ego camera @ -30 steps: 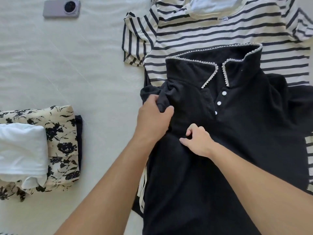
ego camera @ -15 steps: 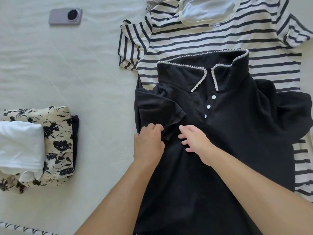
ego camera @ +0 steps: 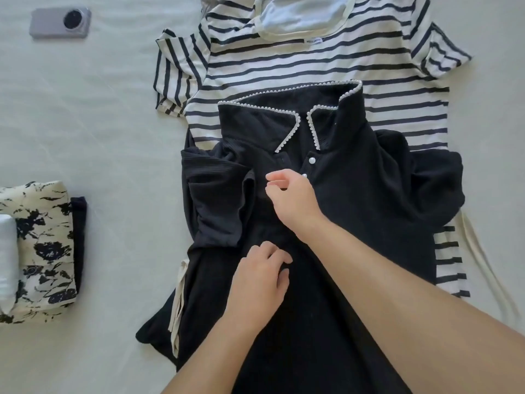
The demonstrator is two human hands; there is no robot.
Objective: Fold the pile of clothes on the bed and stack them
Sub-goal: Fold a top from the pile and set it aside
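My left hand [ego camera: 260, 275] rests on the front of the black dress [ego camera: 355, 223], low on the midline, fingers loosely curled with the tips touching the fabric; I cannot tell whether they pinch any of it. My right hand [ego camera: 292, 196] sits farther up, just beside the button placket, its fingers bent inward and the thumb close to them, and whether a fold of cloth is caught between them I cannot make out either. The dress lies face up on the bed sheet [ego camera: 99, 123], collar away from me, the collar edged with small white beads and 2 white buttons showing near my right hand. Its near-left sleeve [ego camera: 216, 200] is turned in over the chest, lying flat beside my right hand. Under the dress, and reaching beyond its collar, a striped top [ego camera: 326, 61] is spread out, with a pale blue-grey garment [ego camera: 301, 12] lying on its neckline. A cream strap [ego camera: 179, 297] shows along the dress's left edge. Well off to the left sits the stack of folded clothes [ego camera: 42, 245]: a cream piece with a black floral print, a dark piece under it and a white folded piece on top at the frame edge. A phone [ego camera: 61, 22] lies on the sheet at far left.
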